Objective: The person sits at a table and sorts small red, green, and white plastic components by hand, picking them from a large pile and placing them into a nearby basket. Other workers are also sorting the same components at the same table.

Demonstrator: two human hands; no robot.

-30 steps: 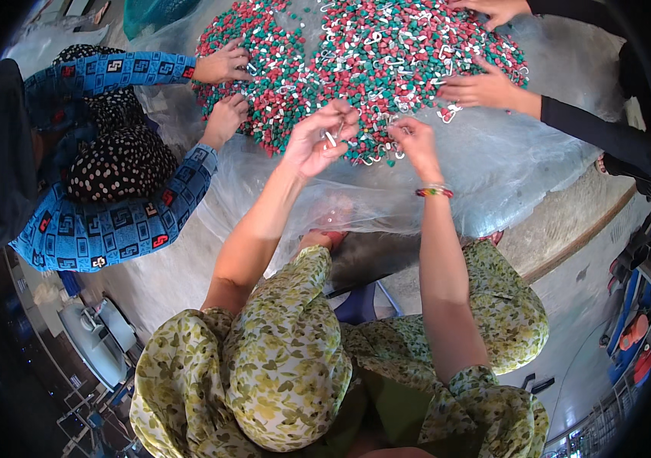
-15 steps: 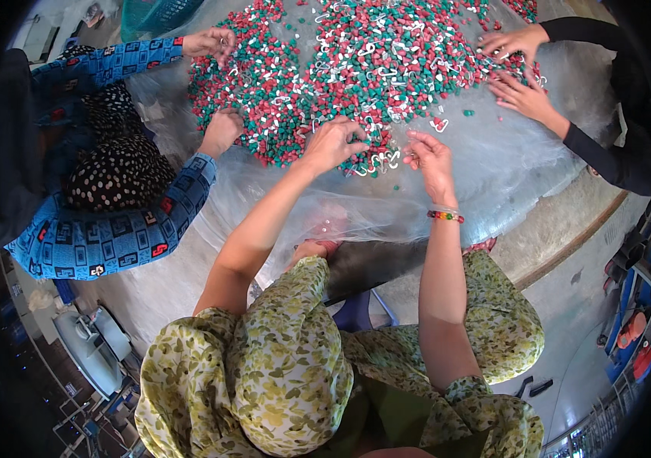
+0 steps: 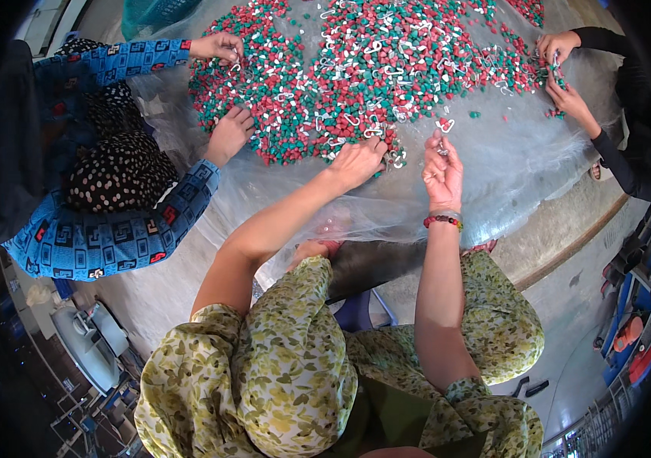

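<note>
In the head view, I see the pile (image 3: pixel 409 65) of small red, green and white pieces, which lies on a clear plastic sheet (image 3: pixel 509 145) in front of me. My left hand (image 3: pixel 357 162) is palm down at the near edge of this pile, with bent fingertips among the pieces; I cannot tell whether they grip something. Just beside these fingertips, white hooks (image 3: pixel 396 159) lie in a tangle, pointing in different directions. My right hand (image 3: pixel 442 177) is turned up to the right of them, fingers curled and closed around a small pale piece (image 3: pixel 441 150), whose long axis is too small to read. Just beyond its fingertips, one white hook (image 3: pixel 448 127) lies aslant on the sheet; I cannot tell which end is its front. Farther in the pile, another white hook (image 3: pixel 393 73) lies with its long axis nearly crosswise to me.
</note>
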